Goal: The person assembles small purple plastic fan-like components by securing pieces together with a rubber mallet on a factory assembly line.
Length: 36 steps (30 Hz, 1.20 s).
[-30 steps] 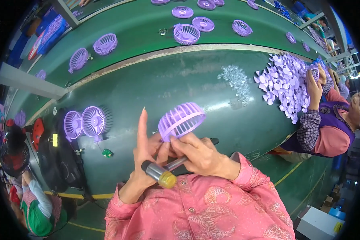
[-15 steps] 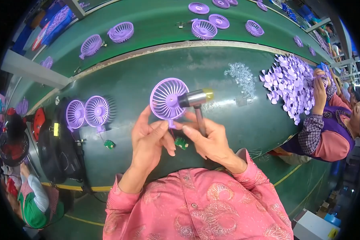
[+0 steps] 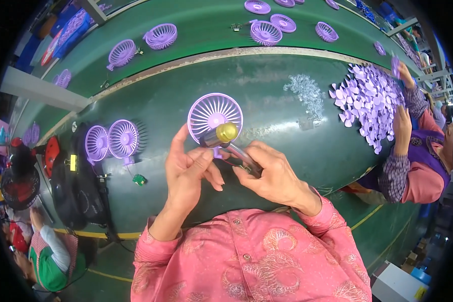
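My left hand (image 3: pixel 189 168) holds the lower edge of a round purple fan grille (image 3: pixel 214 115) above the green table. My right hand (image 3: pixel 272 173) grips a small hammer by its clear handle (image 3: pixel 244 156). The hammer's gold and black head (image 3: pixel 220 135) rests against the front of the grille near its centre. Pink patterned sleeves cover both of my forearms.
Two purple fan grilles (image 3: pixel 109 141) lie at the left beside a black bag (image 3: pixel 80 186). A small green part (image 3: pixel 139 179) sits near them. A heap of purple blades (image 3: pixel 367 95) and clear small parts (image 3: pixel 307 93) lie at the right, where another person's hand (image 3: pixel 401 121) works. More grilles ride the far belt (image 3: pixel 211 25).
The grille has turned from edge-on to facing me and moved up and away. The hammer went from low near my chest to head-up against the grille.
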Motion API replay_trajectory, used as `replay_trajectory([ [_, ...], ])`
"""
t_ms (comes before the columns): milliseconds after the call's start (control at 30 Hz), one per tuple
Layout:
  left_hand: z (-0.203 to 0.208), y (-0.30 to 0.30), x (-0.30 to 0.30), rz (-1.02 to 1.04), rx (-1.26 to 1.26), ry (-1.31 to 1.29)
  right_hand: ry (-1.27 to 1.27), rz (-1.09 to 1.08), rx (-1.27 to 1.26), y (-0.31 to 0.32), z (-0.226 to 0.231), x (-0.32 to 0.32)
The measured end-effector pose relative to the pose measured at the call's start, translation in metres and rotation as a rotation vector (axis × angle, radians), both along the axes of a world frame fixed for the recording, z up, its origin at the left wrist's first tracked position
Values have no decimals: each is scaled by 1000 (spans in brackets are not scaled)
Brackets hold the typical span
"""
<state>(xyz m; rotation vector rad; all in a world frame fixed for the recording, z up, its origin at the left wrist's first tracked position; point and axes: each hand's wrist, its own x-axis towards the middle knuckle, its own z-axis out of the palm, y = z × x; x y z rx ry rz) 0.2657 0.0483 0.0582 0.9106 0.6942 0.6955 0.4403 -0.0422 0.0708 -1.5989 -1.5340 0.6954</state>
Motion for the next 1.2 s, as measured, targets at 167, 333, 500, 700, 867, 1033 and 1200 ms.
replay_trajectory([
  [167, -4, 0, -3, -28, 10, 54, 28, 36, 12, 2, -6, 10],
  [333, -4, 3, -4, -16, -22, 54, 77, 45, -153, 1, 5, 24],
  [500, 0, -4, 3, -36, -86, 76, -1, 5, 187, 4, -4, 1],
  [700, -5, -1, 14, -45, -236, 29, -343, 6, 91, 3, -1, -12],
  [867, 1, 15, 17, -121, -251, 94, -357, 129, 120, 6, -22, 1],
  [1033, 14, 44, 21, -236, -29, 209, -245, -83, 332, 15, -16, 19],
  [1200, -11, 163, 40, 141, 1494, 898, 682, -424, -83, 25, 3, 31],
])
